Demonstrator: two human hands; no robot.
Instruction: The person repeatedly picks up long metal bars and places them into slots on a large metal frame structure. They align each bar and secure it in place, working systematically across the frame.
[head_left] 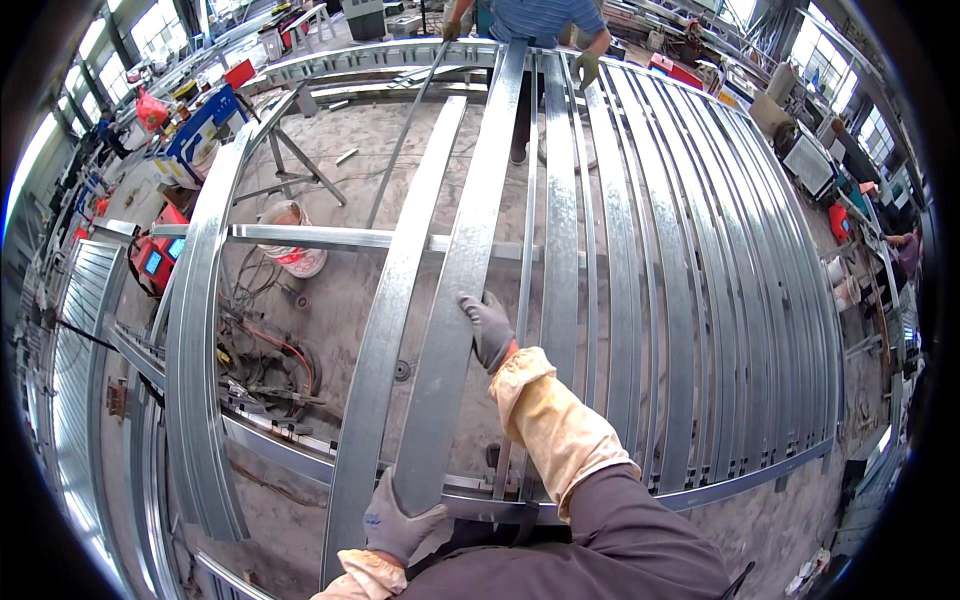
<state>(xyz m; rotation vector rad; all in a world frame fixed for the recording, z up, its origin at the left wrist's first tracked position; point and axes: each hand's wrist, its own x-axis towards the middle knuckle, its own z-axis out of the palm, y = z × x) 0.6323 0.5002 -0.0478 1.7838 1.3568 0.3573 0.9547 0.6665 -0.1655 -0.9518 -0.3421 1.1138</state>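
A long, flat galvanized metal slat runs from near my body to the far side of a metal frame. At its near end, my gloved left hand grips the slat, thumb and fingers apart around its end. Farther along, the fingers of my gloved right hand are curled over the slat's right edge. Another similar slat lies just to the left, close to my left hand. On the right, several parallel slats lie across the frame.
A co-worker in a blue striped top stands at the far edge, a gloved hand by the slats. Nested metal channels rest at left. A white bucket, cables and a red machine are below or beside the frame.
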